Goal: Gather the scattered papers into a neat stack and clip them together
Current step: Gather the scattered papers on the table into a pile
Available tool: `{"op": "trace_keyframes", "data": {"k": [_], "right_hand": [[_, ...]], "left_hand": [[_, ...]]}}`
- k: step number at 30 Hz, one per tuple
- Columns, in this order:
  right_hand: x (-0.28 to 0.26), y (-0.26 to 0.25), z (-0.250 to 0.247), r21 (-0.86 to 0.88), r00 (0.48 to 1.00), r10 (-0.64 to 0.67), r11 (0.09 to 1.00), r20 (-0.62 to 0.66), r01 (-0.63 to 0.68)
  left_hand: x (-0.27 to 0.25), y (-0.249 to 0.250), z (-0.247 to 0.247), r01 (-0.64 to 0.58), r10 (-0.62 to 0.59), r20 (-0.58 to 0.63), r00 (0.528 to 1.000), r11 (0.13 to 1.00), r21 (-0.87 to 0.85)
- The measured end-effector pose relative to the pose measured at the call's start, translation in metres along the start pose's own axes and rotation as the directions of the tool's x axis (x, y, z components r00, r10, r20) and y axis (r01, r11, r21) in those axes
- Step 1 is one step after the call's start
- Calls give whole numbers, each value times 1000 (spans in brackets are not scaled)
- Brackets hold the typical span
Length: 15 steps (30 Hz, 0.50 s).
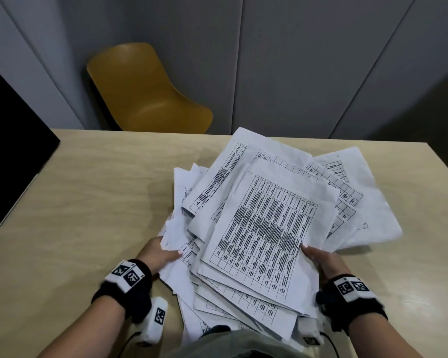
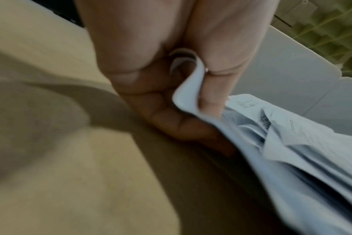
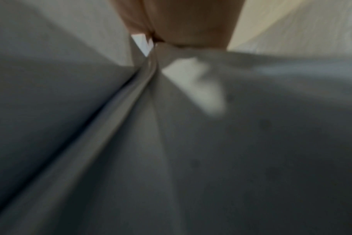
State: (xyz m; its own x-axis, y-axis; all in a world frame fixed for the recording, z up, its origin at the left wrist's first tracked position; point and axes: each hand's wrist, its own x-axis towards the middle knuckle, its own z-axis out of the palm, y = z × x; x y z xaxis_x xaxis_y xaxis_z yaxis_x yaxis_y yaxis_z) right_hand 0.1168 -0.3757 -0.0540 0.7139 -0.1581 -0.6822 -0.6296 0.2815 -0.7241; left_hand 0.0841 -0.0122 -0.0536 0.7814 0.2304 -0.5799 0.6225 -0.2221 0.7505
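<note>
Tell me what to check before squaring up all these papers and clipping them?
1. Left hand grips the papers: ok; the left wrist view shows a sheet curled between thumb and fingers.
2. Right hand grips the pile's other side: ok, thumb on top.
3. Edges lined up: not ok; sheets fan out at many angles.
4. All sheets gathered: not ok; some stick out past the table far edge.
5. Clip ready: cannot tell; none shows in any view.
6. Room to tap the pile: ok, bare table on the left.
</note>
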Motion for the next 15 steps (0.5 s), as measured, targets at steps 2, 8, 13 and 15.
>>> {"op": "trace_keyframes", "data": {"k": [2, 8, 13, 15], "right_hand": [[3, 4, -1, -14, 1000, 3, 1000, 1, -3], [-4, 0, 5, -98, 996, -22, 995, -85, 13], [-18, -6, 10, -139, 992, -94, 987, -85, 82], [-9, -1, 8, -217, 988, -120, 971, -97, 97]], "left_hand": [[-3, 1, 2, -44, 48, -113, 992, 998, 38], [-24, 6, -42, -62, 93, -439, 894, 994, 85], [-49, 11, -76, -97, 149, -578, 802, 988, 119], [-58, 20, -81, -144, 193, -628, 754, 981, 130]]}}
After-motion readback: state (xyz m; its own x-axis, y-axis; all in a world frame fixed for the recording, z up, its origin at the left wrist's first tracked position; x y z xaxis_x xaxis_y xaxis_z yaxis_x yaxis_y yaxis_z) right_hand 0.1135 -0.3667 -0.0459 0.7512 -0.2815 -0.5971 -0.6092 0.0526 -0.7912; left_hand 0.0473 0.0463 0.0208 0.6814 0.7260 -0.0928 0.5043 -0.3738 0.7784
